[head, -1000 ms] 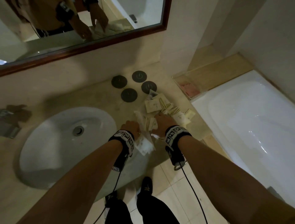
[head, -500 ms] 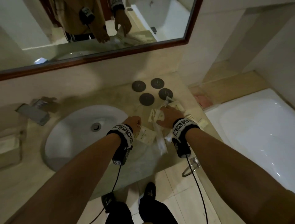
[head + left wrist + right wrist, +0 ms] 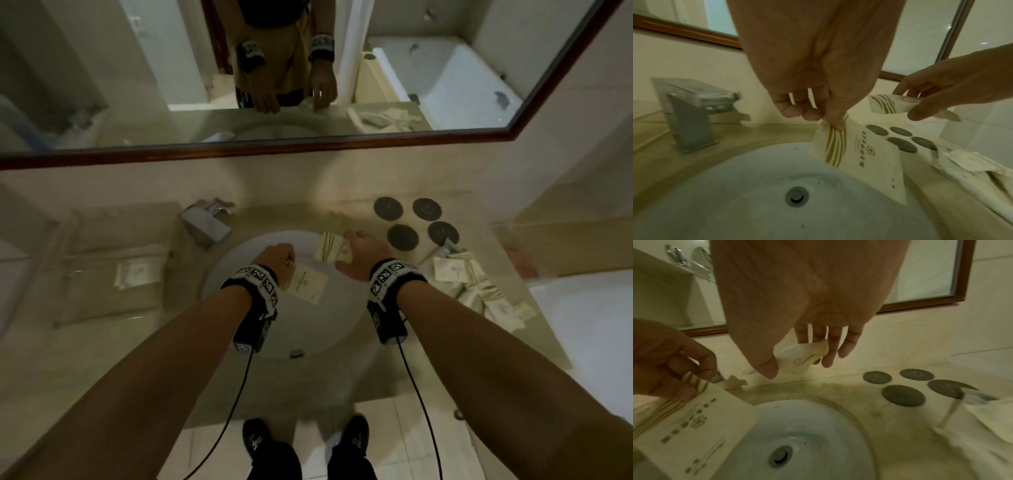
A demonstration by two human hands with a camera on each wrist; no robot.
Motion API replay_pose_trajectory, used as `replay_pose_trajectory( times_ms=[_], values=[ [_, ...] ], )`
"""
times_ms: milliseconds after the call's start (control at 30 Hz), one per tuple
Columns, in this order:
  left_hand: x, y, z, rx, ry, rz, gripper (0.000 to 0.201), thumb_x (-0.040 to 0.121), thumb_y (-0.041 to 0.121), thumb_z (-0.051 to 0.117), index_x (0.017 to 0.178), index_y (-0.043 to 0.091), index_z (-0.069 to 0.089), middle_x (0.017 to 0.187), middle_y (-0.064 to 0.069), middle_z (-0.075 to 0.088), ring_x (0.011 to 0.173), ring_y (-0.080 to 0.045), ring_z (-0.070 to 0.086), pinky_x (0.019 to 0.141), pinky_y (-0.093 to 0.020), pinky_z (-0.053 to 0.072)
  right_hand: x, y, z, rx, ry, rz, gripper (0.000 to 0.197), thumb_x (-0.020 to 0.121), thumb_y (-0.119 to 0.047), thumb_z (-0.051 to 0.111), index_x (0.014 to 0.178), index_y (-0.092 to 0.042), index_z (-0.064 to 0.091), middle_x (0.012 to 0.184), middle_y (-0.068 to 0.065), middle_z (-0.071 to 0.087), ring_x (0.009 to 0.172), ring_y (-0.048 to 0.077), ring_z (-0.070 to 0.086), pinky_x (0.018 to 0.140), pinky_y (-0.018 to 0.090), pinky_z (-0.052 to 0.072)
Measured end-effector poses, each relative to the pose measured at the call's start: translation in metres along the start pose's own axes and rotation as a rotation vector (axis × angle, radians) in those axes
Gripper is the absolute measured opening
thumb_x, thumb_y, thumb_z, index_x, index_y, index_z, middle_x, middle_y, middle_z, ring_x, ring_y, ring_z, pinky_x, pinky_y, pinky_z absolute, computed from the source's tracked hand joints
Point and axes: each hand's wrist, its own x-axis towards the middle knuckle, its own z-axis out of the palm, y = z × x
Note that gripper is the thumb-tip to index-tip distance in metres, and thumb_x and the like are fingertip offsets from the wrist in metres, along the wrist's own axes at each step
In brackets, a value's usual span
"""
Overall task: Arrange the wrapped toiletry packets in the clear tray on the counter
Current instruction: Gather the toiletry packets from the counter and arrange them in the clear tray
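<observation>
Both hands hover over the white sink (image 3: 239, 274). My left hand (image 3: 279, 258) pinches a cream packet with gold stripes (image 3: 306, 285) by its top edge; the left wrist view shows that packet (image 3: 859, 155) hanging from thumb and finger. My right hand (image 3: 356, 251) holds a second striped packet (image 3: 334, 248) between thumb and fingers, and this packet (image 3: 801, 357) also shows in the right wrist view. A pile of loose packets (image 3: 476, 287) lies on the counter to the right. The clear tray (image 3: 92, 298) sits on the left counter with a packet (image 3: 137, 272) inside.
A square chrome faucet (image 3: 205, 226) stands behind the sink on the left. Several dark round coasters (image 3: 414, 222) lie on the counter at the back right. The bathtub (image 3: 589, 329) lies beyond the counter's right edge. A framed mirror (image 3: 308, 144) runs along the wall.
Both hands have left the pile on the right counter and moved left over the sink, each carrying one packet. The head view has swung left, bringing the clear tray into sight.
</observation>
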Motion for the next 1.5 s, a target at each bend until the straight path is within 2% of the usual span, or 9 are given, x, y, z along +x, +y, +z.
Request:
replay_pose_trajectory(
  times_ms=[367,500,633,867,1067,1267,1367,1433,1500],
  values=[
    [-0.032,-0.124,-0.074,-0.029,0.094,-0.055,0.009,0.093,0.006,0.044,0.094,0.007,0.053,0.098,-0.019,0.060,0.090,-0.032,0.056,0.073,-0.036,0.040,0.042,-0.138,0.003,-0.081,-0.003,-0.129,0.054,0.082,-0.049,0.061,0.123,-0.017,0.043,0.109,0.008,0.061,0.094,0.029,0.060,0.076,0.035,0.049],
    [-0.042,-0.156,-0.090,-0.067,0.138,-0.153,0.015,0.093,0.006,0.042,0.079,0.009,0.047,0.080,-0.011,0.052,0.084,-0.025,0.050,0.070,-0.032,0.036,0.050,-0.169,0.004,-0.098,-0.048,-0.167,0.057,0.083,-0.050,0.061,0.127,-0.019,0.044,0.113,0.008,0.062,0.099,0.030,0.060,0.081,0.036,0.048],
    [-0.056,-0.185,-0.105,-0.086,0.175,-0.240,0.020,0.093,0.009,0.045,0.106,0.000,0.057,0.109,-0.019,0.061,0.099,-0.035,0.058,0.081,-0.038,0.046,0.064,-0.196,0.003,0.020,-0.086,-0.196,0.057,0.082,-0.042,0.064,0.131,-0.020,0.043,0.122,0.007,0.056,0.105,0.028,0.058,0.084,0.038,0.048],
    [-0.093,-0.227,-0.123,-0.154,0.301,-0.397,0.012,0.086,0.004,0.048,0.087,0.010,0.058,0.101,-0.022,0.064,0.097,-0.038,0.061,0.081,-0.041,0.049,0.095,-0.251,0.017,0.063,-0.080,-0.400,0.073,0.083,-0.042,0.065,0.140,-0.012,0.033,0.136,0.011,0.038,0.120,0.033,0.046,0.095,0.042,0.045],
    [-0.115,-0.268,-0.123,-0.210,0.308,-0.514,0.013,0.089,0.004,0.049,0.096,0.002,0.060,0.098,-0.023,0.061,0.094,-0.036,0.060,0.077,-0.036,0.048,0.099,-0.291,0.035,-0.011,-0.108,-0.530,0.084,0.081,-0.049,0.063,0.148,-0.017,0.021,0.138,0.009,0.037,0.120,0.031,0.047,0.096,0.042,0.046],
    [-0.112,-0.311,-0.116,-0.284,0.303,-0.573,0.015,0.089,0.005,0.053,0.076,0.011,0.048,0.092,-0.016,0.053,0.085,-0.028,0.052,0.082,-0.037,0.047,0.115,-0.322,0.045,-0.166,-0.069,-0.511,0.074,0.083,-0.058,0.057,0.140,-0.017,0.036,0.138,0.009,0.042,0.120,0.028,0.047,0.094,0.039,0.044],
    [-0.099,-0.337,-0.109,-0.373,0.297,-0.629,0.024,0.088,0.006,0.056,0.065,0.006,0.051,0.071,-0.009,0.047,0.072,-0.029,0.050,0.077,-0.040,0.049,0.123,-0.339,0.050,-0.147,-0.059,-0.459,0.062,0.083,-0.055,0.059,0.128,-0.015,0.046,0.127,0.009,0.053,0.112,0.027,0.053,0.087,0.037,0.047],
    [-0.087,-0.350,-0.103,-0.457,0.279,-0.644,0.023,0.090,0.008,0.057,0.068,0.002,0.058,0.064,-0.009,0.048,0.066,-0.024,0.050,0.071,-0.037,0.048,0.126,-0.349,0.055,-0.080,-0.110,-0.409,0.064,0.084,-0.051,0.062,0.134,-0.017,0.041,0.133,0.007,0.047,0.115,0.028,0.053,0.089,0.040,0.049],
    [-0.076,-0.361,-0.095,-0.543,0.224,-0.656,0.014,0.092,0.013,0.058,0.087,0.001,0.065,0.083,-0.013,0.059,0.082,-0.025,0.059,0.078,-0.033,0.048,0.132,-0.356,0.059,-0.072,-0.113,-0.382,0.069,0.083,-0.049,0.065,0.137,-0.017,0.037,0.141,0.006,0.039,0.119,0.030,0.051,0.090,0.041,0.047]
  ],
)
